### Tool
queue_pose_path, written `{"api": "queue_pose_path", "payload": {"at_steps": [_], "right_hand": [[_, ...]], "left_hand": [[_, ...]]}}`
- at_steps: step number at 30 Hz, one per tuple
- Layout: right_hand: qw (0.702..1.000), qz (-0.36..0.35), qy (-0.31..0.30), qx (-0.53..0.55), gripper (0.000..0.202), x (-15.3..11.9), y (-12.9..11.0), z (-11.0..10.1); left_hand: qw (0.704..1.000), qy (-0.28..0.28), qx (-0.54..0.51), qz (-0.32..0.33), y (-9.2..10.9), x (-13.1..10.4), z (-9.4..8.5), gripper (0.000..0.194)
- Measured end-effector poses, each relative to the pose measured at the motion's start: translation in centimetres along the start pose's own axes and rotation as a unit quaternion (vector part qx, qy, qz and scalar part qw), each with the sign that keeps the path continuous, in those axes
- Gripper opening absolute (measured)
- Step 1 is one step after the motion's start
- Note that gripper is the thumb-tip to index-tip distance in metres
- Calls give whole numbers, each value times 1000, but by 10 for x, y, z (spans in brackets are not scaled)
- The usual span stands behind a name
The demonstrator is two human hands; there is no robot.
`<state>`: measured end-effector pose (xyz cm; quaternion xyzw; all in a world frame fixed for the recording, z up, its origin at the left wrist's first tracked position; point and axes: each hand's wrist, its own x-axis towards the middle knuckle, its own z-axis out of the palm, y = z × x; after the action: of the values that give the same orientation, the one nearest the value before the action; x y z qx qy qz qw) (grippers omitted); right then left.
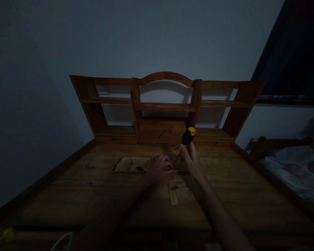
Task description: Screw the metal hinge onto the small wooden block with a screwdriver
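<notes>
A screwdriver [188, 136] with a black and yellow handle is gripped in my right hand [192, 161], handle up and shaft slanting down to the left. Beside its lower end, my left hand [161, 167] is low over the wood with curled fingers closed together; what they pinch is hidden. A small shiny metal piece [177, 170] shows between the two hands. Under my hands runs a long pale wooden strip [125, 164] with dark stains, on the wooden desk top [107, 198]. A small square of stained wood [181, 197] lies just in front.
Behind the work stands a wooden shelf unit [167, 107] against the wall. Small metal pieces [87, 166] lie on the left of the desk. Raised edges bound both sides. A white cable [64, 238] and a yellow object [8, 234] are at lower left. The light is dim.
</notes>
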<state>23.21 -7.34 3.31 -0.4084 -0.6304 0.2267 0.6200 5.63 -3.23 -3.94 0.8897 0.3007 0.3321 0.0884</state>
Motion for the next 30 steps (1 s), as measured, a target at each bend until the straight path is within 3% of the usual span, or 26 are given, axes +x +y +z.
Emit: {"api": "queue_pose_path", "payload": {"at_steps": [5,9,16,24,30], "right_hand": [[999,-9,21,-35,37,5,6,5],[1000,10,-12,2,45,3,5,9],[998,15,-58,6,30,4,6,2],[999,-6,17,-42,35,8,21,9],[1000,15,12,-11,36,8,25,10]], "left_hand": [[1000,-8,6,-4,2,0,-1,26],[1000,-8,20,-6,2,0,-2,25],[1000,-4,13,-7,1,-1,0,27],[1000,-3,18,-10,5,0,-2,22],[1000,6,-1,-3,4,-2,2,26]]}}
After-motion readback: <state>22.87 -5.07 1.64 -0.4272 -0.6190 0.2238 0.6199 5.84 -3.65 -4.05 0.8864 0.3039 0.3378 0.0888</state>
